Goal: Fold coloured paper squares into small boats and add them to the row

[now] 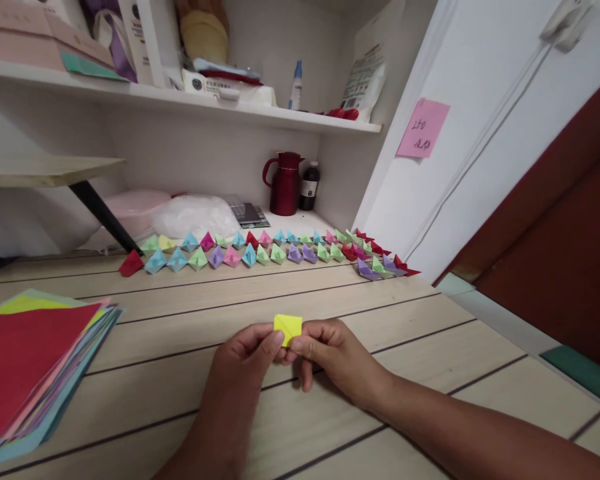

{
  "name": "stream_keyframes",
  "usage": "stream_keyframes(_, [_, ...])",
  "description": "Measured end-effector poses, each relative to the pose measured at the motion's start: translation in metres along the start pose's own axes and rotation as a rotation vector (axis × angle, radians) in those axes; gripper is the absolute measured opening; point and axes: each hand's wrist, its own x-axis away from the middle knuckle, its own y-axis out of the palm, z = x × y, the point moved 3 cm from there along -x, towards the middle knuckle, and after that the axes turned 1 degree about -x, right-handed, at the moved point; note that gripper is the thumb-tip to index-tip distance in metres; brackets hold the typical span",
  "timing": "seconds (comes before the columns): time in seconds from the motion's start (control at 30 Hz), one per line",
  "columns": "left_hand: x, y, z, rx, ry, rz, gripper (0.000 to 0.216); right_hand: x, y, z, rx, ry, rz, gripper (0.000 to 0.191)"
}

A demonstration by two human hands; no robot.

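Observation:
A small folded piece of yellow paper (289, 327), roughly square with a diagonal crease, is held up between both hands over the wooden table. My left hand (253, 347) pinches its left lower edge, thumb in front. On the other side, my right hand (330, 350) grips the lower right corner between thumb and forefinger, with one finger hanging down below. The fingers behind the paper are partly hidden. Beyond the hands, folded paper boats (233, 256) in several colours stand in rows along the table's back edge.
A stack of coloured paper sheets (35, 360), red on top, lies at the left. Behind the boats are a clear plastic bag (195, 219), a dark red jug (285, 185) and a dark bottle (309, 187). A black bracket leg (105, 217) stands at the back left.

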Motion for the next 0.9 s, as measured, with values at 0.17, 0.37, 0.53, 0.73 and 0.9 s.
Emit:
stream_keyframes(0.17, [0.001,-0.007,0.005,-0.28,0.072,0.153,0.018,0.001,-0.004,-0.006,0.034,0.008,0.041,0.027])
stream_keyframes(0.37, [0.0,-0.008,0.014,-0.585,0.335,0.2,0.011,0.001,-0.019,-0.017,0.166,-0.147,0.186,0.05])
stream_keyframes(0.53, [-0.003,-0.008,0.011,-0.663,0.37,0.22,0.01,0.003,-0.017,-0.022,0.334,-0.205,0.15,0.032])
stream_keyframes(0.73, [-0.002,-0.005,0.012,-0.685,0.38,0.121,0.011,0.001,-0.02,-0.019,0.377,-0.199,0.174,0.012])
stream_keyframes(0.9, [-0.001,-0.004,0.013,-0.621,0.401,0.132,0.018,-0.004,-0.023,-0.012,0.231,-0.086,0.168,0.015])
